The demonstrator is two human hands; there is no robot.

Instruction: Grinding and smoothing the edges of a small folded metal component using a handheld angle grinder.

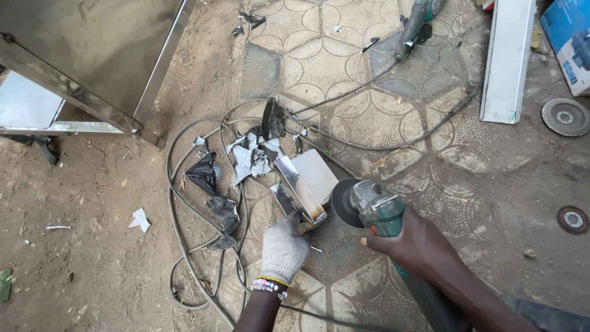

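My left hand (284, 247), in a grey knit glove with a bead bracelet at the wrist, grips the near end of a shiny steel box piece (305, 181) lying on the paved ground. My right hand (413, 238), bare, is wrapped around the green body of an angle grinder (376, 206). The grinder's dark disc (342, 203) stands next to the steel piece's right side, at its near corner; I cannot tell if it touches.
Cables (184, 209) loop over the ground left of the steel piece, among torn plastic scraps (246, 157). A steel frame (110, 86) stands top left. A second power tool (413, 27), a white metal channel (509, 58), a blue box (571, 40) and loose grinding discs (565, 117) lie on the right.
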